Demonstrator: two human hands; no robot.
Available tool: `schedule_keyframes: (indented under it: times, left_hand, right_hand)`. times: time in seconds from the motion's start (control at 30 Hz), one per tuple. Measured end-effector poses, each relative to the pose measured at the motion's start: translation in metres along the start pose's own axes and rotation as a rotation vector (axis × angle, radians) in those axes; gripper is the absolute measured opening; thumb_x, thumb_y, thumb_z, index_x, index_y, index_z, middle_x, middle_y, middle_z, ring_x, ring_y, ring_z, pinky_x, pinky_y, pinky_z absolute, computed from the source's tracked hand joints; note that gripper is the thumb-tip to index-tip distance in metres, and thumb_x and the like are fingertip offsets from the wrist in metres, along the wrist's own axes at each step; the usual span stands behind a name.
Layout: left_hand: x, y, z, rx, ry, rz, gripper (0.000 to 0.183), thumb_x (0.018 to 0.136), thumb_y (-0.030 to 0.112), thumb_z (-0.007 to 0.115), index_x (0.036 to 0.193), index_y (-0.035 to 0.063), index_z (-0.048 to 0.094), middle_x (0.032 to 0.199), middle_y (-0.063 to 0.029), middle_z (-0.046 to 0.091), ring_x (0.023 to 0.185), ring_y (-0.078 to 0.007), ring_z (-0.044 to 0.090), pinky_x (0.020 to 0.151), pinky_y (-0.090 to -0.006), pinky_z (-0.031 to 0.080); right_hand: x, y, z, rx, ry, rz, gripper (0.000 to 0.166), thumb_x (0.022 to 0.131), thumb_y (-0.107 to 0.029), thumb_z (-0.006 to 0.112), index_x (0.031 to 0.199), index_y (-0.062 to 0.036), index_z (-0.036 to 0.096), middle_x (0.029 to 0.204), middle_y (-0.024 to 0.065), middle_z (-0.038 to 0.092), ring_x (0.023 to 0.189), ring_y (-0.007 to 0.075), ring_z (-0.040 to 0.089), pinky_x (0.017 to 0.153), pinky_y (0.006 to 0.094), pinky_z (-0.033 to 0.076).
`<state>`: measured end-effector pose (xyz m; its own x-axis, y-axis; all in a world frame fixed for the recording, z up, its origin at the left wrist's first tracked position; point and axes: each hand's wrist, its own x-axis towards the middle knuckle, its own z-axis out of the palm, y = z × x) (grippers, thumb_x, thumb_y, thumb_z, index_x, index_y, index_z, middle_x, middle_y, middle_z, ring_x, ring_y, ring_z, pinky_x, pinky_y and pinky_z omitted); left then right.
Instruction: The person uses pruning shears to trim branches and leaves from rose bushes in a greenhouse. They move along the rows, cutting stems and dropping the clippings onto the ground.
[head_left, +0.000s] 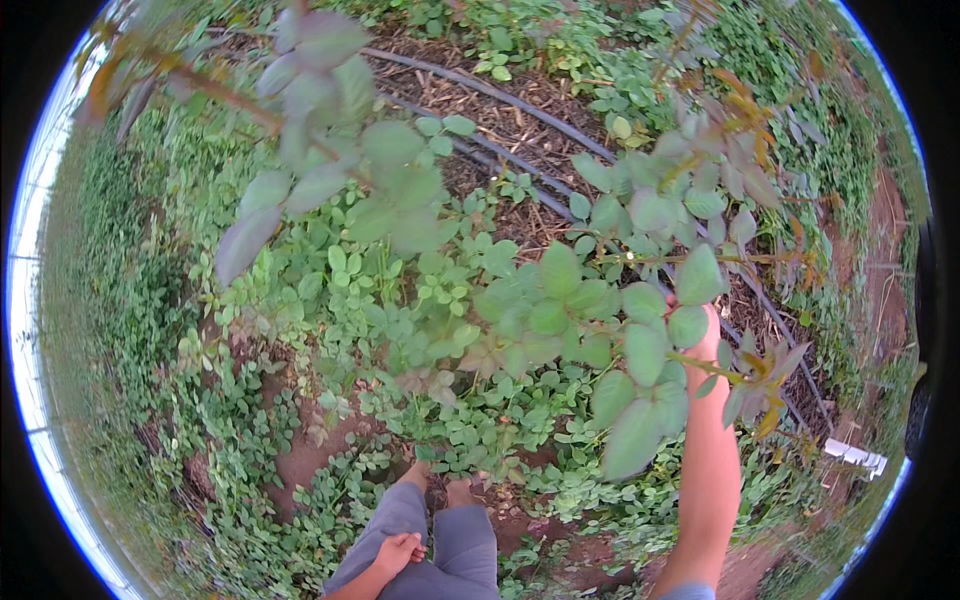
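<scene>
My left hand (401, 553) rests at the front of my grey shorts, its fingers curled in; nothing shows between them. On the right, my arm reaches forward into rose shoots, and my right hand (701, 330) is mostly covered by green rose leaves (645, 352). Its fingers are hidden, so what it touches cannot be told. A leafy rose stem (709, 366) with reddish young tips crosses over the right forearm. Closer to the camera, a blurred rose stem (225, 94) with purplish leaves slants through the upper left.
Dark irrigation hoses (517, 105) run over wood-chip mulch (427, 90) beyond the rose bushes. Low leafy growth surrounds my legs, with bare soil (307, 457) showing in patches. A white object (855, 457) lies at the far right. A bright greenhouse-like wall (26, 300) curves along the left rim.
</scene>
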<state>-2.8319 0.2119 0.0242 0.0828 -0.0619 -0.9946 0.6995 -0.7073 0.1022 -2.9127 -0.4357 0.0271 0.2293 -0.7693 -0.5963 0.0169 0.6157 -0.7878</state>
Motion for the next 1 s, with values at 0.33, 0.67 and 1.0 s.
schedule_keyframes:
  times: [0.33, 0.67, 1.0]
  left_hand:
    - [0.007, -0.016, -0.002, 0.046, -0.057, 0.039, 0.032, 0.094, 0.029, 0.048, 0.079, 0.0022, 0.058, 0.08, -0.0072, 0.063, 0.066, -0.0129, 0.059, 0.064, -0.0271, 0.052]
    - [0.01, -0.025, -0.005, 0.269, -0.089, 0.135, 0.043, 0.093, 0.038, 0.047, 0.076, 0.0013, 0.062, 0.071, -0.006, 0.064, 0.061, -0.0119, 0.059, 0.058, -0.0272, 0.05]
    - [0.006, -0.002, 0.009, 0.421, -0.183, 0.315, 0.046, 0.093, 0.04, 0.043, 0.074, 0.0034, 0.061, 0.068, -0.0057, 0.063, 0.059, -0.0143, 0.06, 0.058, -0.0289, 0.049]
  right_hand:
    - [-0.277, 0.14, 0.015, 0.211, 0.007, 0.249, 0.037, 0.077, -0.009, 0.061, 0.111, -0.0062, 0.045, 0.093, 0.0082, 0.057, 0.075, 0.0226, 0.06, 0.069, 0.04, 0.053]
    - [-0.489, 0.316, 0.015, 0.091, 0.037, 1.005, 0.018, 0.082, -0.025, 0.063, 0.078, -0.0082, 0.06, 0.068, 0.0062, 0.061, 0.06, 0.0201, 0.058, 0.054, 0.0346, 0.049]
    - [-0.501, 0.321, -0.003, 0.502, 0.146, 1.032, 0.013, 0.081, -0.02, 0.062, 0.079, -0.0072, 0.06, 0.08, 0.0078, 0.063, 0.078, 0.0251, 0.06, 0.073, 0.0432, 0.049]
